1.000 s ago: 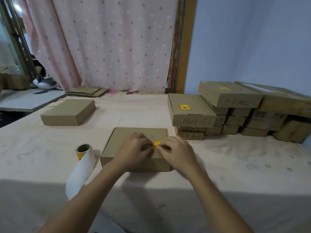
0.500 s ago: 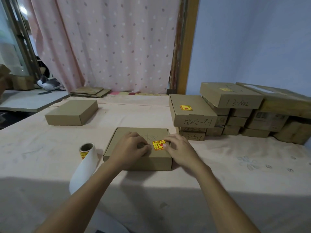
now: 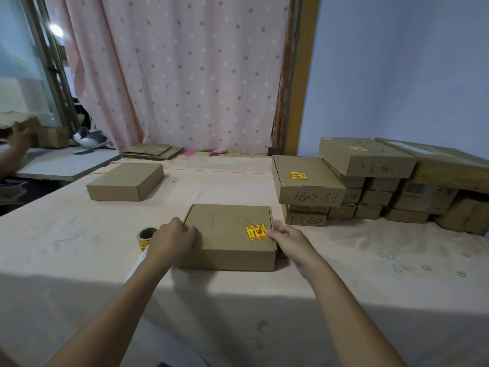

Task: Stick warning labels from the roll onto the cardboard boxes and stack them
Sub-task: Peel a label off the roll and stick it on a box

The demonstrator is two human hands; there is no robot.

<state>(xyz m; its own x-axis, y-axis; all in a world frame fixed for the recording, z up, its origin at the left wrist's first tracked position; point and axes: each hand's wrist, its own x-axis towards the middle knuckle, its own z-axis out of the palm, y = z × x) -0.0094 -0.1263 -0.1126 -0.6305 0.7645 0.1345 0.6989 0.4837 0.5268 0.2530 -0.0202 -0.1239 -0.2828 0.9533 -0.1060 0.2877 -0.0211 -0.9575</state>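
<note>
- The flat brown cardboard box (image 3: 230, 235) lies on the peach cloth-covered counter (image 3: 79, 247) just in front of the person, with a yellow-and-red warning label (image 3: 256, 232) stuck flat near its right edge.
- The left hand (image 3: 173, 238) is curled over the box's left edge, fingers on the lid, thumb side down the wall; the right hand (image 3: 287, 238) cups the right edge just beside the label. Both look like a light grip on the box, nothing else held.
- The small roll of yellow labels (image 3: 145, 237) stands just left of the box, behind the left hand, its white backing strip (image 3: 135, 266) trailing toward the person.
- Judged step: lift the labelled box and carry it to the stack of labelled brown boxes (image 3: 308, 186) at the right.
- To do it well: get fingers under both short sides, lift level so the lid stays shut, and keep the left wrist clear of the roll.
- Set it squarely on the front pile, edges aligned, label up; that pile already sits off-centre on the smaller boxes beneath it, so lower gently.
- One plain unlabelled cardboard box (image 3: 125, 181) waits at far left.
</note>
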